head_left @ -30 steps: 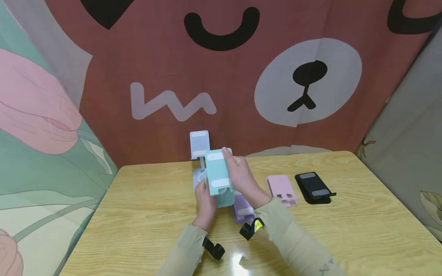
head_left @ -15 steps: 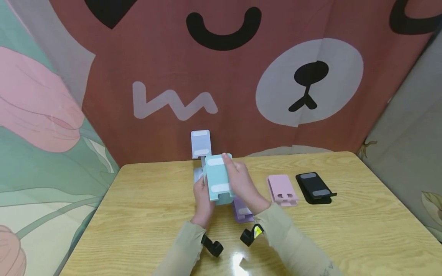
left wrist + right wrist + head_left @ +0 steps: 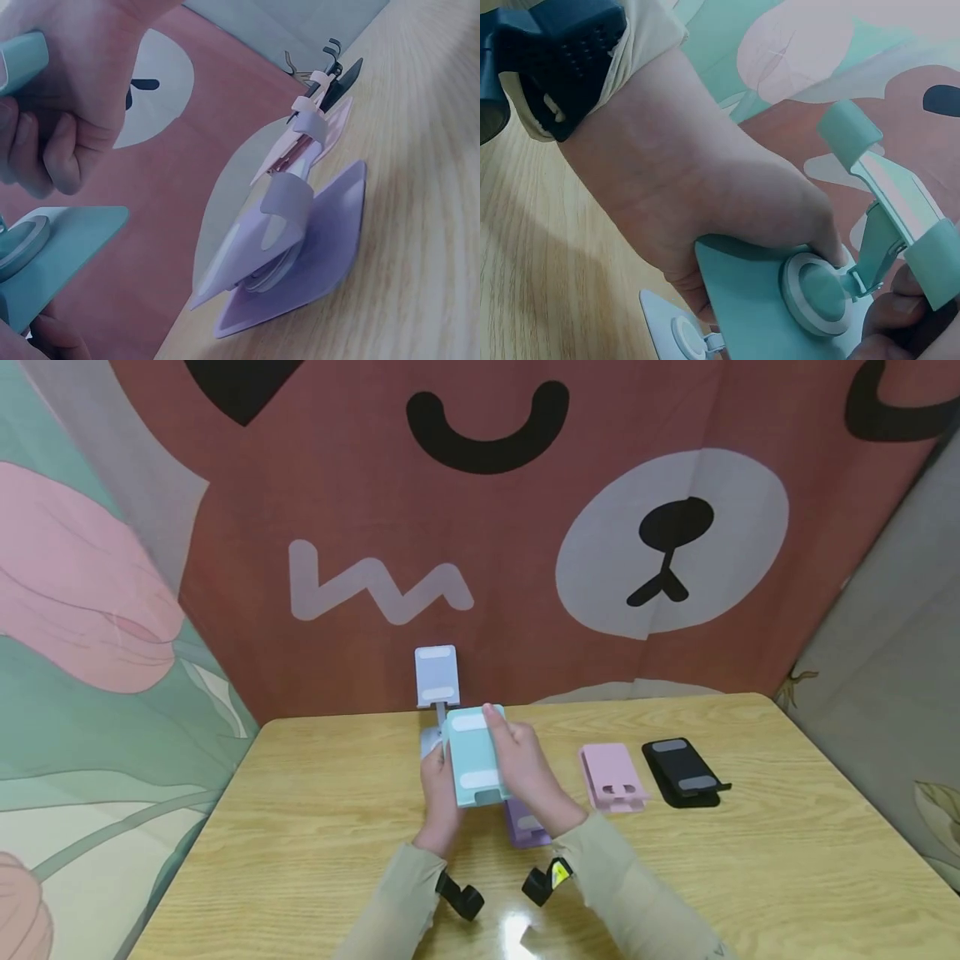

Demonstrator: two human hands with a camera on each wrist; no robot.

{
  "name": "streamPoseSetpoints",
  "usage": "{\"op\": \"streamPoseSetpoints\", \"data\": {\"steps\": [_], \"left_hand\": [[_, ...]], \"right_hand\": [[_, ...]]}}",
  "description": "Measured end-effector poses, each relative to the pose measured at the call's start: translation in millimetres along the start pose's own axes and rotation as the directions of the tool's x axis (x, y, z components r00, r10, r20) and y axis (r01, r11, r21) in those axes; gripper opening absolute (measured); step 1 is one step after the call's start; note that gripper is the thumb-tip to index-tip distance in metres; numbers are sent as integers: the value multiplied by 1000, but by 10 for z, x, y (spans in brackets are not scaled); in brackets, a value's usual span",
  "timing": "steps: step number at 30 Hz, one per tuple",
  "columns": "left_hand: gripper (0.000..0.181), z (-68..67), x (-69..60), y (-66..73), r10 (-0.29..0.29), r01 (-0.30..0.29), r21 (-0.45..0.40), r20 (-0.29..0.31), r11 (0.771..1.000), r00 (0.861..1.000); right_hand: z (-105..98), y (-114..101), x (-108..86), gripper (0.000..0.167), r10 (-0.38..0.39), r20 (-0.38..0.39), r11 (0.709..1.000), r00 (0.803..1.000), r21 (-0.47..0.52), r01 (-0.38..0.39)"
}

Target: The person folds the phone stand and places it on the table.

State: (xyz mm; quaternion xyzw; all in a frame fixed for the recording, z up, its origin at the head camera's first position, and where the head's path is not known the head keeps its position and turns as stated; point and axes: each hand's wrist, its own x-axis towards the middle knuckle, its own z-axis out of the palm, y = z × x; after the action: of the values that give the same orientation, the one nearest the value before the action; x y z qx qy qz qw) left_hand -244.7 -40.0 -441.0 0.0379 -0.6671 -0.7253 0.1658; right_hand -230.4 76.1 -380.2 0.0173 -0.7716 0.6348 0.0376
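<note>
A: State the background and work surface.
B: A brown-red cloth [image 3: 352, 485] with a bear's features forms the background. In front of it is a wooden table [image 3: 322, 835].

A: State the grip of each hand.
B: The left hand [image 3: 438, 793] is clamped on the base of the teal stand [image 3: 472, 750]. The right hand [image 3: 528, 768] is clamped on its upper plate, thumb along the plate's right edge.

A: Where is the teal stand?
B: Raised above the table, between both hands. Base and plate stand apart at an angle, joined by a hinged arm.

A: List the other stands.
B: The blue stand [image 3: 436, 673] is unfolded behind the teal one, its base partly hidden. The black stand [image 3: 679, 767] lies at far right, the pink stand [image 3: 609, 768] just beside it. The purple stand [image 3: 527, 828] lies on the table near the right wrist, partly covered.

A: Small parts?
B: A round joint [image 3: 819, 294] on the teal base; two pale strips [image 3: 478, 779] across the plate.
</note>
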Motion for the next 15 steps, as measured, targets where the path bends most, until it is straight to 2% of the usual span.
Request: {"op": "streamPoseSetpoints", "data": {"steps": [9,15], "left_hand": [[37,3,-5,14,-21,21,-32,1,999,1000],[39,-4,-13,35,-7,7,-27,0,1000,1000]], "right_hand": [[20,35,-9,66,-14,9,1000,1000,-12,14],[40,71,4,66,-31,-10,999,999,-36,31]]}}
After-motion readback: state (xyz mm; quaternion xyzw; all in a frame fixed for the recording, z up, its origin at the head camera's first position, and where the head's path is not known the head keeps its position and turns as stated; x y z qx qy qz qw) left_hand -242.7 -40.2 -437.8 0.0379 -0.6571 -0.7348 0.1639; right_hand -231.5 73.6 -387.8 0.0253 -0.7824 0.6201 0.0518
